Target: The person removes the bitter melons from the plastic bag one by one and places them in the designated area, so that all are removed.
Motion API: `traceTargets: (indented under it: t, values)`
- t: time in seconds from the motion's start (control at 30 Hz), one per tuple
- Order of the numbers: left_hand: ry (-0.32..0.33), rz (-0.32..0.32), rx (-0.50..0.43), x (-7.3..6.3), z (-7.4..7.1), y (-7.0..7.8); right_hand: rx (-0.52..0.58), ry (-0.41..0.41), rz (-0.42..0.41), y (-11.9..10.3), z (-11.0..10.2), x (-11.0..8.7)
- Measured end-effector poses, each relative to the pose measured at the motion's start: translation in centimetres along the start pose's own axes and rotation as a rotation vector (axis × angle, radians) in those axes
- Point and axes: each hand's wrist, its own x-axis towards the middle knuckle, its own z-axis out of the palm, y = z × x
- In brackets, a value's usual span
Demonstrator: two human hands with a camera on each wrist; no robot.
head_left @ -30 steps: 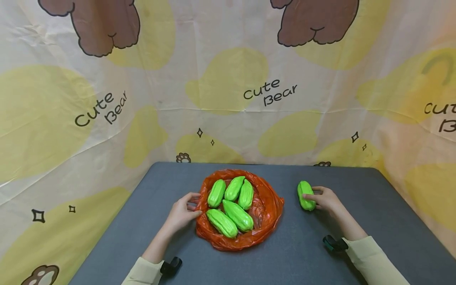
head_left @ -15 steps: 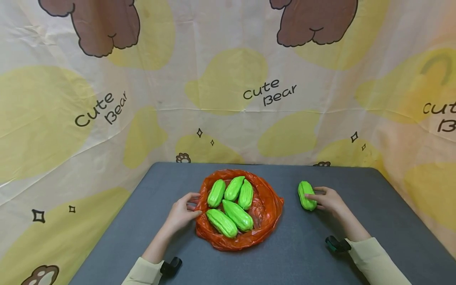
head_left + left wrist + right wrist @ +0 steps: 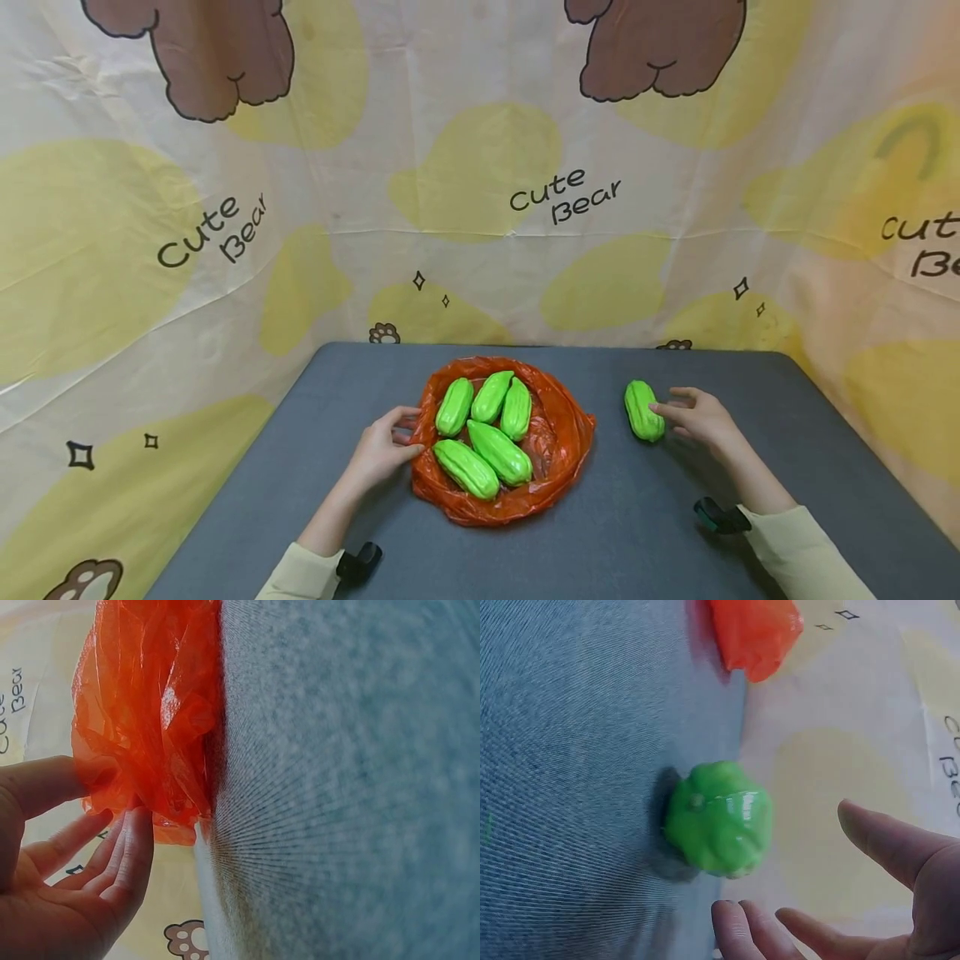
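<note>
An orange-red plastic bag, its rim rolled down into a ring, lies in the middle of the table with several glossy green ribbed gourds inside. My left hand grips the bag's left rim. In the left wrist view its thumb and fingers pinch the crinkled plastic. A single green gourd lies on the table to the right of the bag. Beside it hovers my right hand, fingers spread and holding nothing. The right wrist view shows a gap between those fingers and the gourd.
The grey table ends at the back against a printed fabric wall, which also rises along both sides. Black wrist devices sit at the ends of both light sleeves.
The right hand has let go of the single gourd and drawn back slightly to the right, its fingers wider apart. The left hand and the bag stay in place.
</note>
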Motion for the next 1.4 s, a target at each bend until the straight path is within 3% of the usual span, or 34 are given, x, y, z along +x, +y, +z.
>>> traceTargets:
  t: [0.6,1.0,1.4]
  values:
    - [-0.004,-0.002,-0.008,-0.1,0.0,-0.1,-0.023,0.003,-0.146,-3.6,1.3,-1.9]
    - [-0.005,-0.002,-0.01,-0.1,0.0,-0.1,-0.105,0.001,-0.184,-6.2,3.2,-2.4]
    - [-0.003,0.0,-0.009,-0.1,0.0,0.0,-0.02,-0.026,-0.25,-7.3,5.6,-1.6]
